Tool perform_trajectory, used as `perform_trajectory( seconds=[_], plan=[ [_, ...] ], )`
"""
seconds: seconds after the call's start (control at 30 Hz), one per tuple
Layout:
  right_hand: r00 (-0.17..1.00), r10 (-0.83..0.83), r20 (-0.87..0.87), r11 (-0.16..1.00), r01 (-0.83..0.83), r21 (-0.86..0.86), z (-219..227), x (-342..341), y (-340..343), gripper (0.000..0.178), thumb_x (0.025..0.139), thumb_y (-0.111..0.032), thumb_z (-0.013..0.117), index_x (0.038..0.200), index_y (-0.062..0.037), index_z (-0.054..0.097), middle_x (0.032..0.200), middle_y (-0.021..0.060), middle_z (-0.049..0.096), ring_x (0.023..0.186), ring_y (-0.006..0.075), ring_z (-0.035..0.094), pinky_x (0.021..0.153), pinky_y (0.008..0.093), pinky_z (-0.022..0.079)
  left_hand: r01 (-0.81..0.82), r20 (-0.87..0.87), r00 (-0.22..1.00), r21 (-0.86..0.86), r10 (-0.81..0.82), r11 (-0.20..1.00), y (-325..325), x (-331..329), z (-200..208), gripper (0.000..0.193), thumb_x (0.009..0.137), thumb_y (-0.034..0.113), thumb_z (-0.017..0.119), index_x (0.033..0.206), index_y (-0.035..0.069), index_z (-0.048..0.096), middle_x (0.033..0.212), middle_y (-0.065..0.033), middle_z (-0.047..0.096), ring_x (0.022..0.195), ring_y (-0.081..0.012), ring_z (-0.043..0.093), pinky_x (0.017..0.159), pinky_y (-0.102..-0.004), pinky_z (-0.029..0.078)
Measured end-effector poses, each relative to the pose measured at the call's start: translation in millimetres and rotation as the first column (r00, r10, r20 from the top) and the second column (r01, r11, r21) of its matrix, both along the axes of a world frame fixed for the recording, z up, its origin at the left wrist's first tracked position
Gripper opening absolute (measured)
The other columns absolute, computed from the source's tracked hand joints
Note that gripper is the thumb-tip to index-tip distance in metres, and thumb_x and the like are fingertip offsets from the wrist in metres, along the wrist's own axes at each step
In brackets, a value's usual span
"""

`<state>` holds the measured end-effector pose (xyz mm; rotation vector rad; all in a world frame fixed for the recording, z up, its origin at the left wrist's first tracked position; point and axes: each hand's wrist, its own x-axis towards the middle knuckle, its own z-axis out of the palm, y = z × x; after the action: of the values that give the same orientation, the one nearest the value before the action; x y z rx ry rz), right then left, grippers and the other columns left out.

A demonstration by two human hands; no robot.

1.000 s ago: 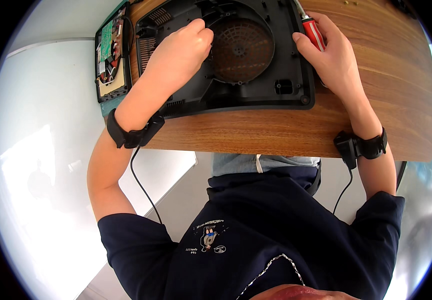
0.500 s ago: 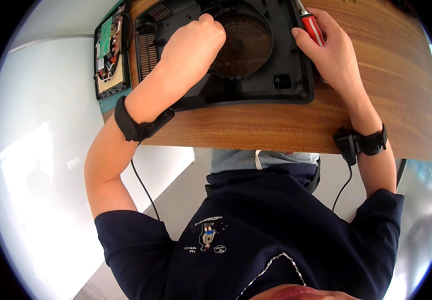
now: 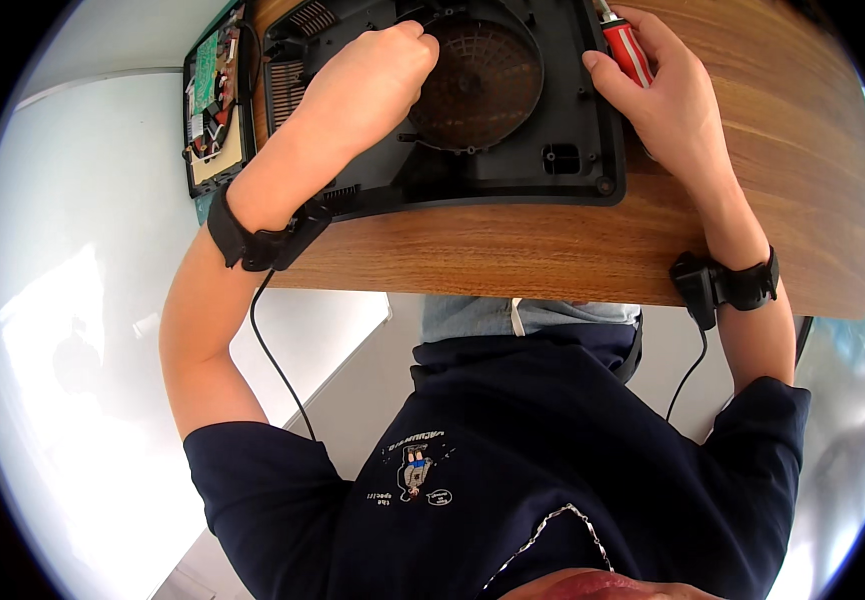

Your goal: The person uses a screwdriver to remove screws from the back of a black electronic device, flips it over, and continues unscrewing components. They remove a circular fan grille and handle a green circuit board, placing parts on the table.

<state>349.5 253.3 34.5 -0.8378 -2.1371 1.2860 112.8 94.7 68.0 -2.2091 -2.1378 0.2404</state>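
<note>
Head: right grip [image 3: 668, 100] at housing edge [image 3: 608, 130]

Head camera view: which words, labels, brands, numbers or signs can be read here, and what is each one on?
Dark shirt: pale lettering around a small cartoon figure, upside down in this view; I won't copy its words.
Speech bubble beside that figure: marks too small to read.
Green circuit board: any markings too small to read.
Black housing: no readable text.
Red-handled tool in the right hand: no readable text.

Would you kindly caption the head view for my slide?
Left hand over a black plastic housing, right hand holding a red-handled tool.
</note>
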Motion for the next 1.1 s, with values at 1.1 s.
perform_trajectory(
  seconds=[1.1],
  plan=[
    [0.998, 0.011, 0.057, 0.998, -0.007, -0.055, 10.5, 0.9, -1.0, 0.043, 0.087, -0.023, 0.074, 0.118, 0.0044, 0.063, 0.095, 0.0208, 0.069, 0.085, 0.0303, 0.068, 0.079, 0.0389, 0.054, 0.02, 0.094, 0.995, 0.064, -0.026, 0.998, -16.3, -8.6, 2.4, 0.013, 0.084, -0.003, 0.071, 0.095, 0.0, 0.065, 0.09, -0.0138, 0.059, 0.081, -0.0301, 0.069, 0.07, -0.04, 0.056]
  ],
)
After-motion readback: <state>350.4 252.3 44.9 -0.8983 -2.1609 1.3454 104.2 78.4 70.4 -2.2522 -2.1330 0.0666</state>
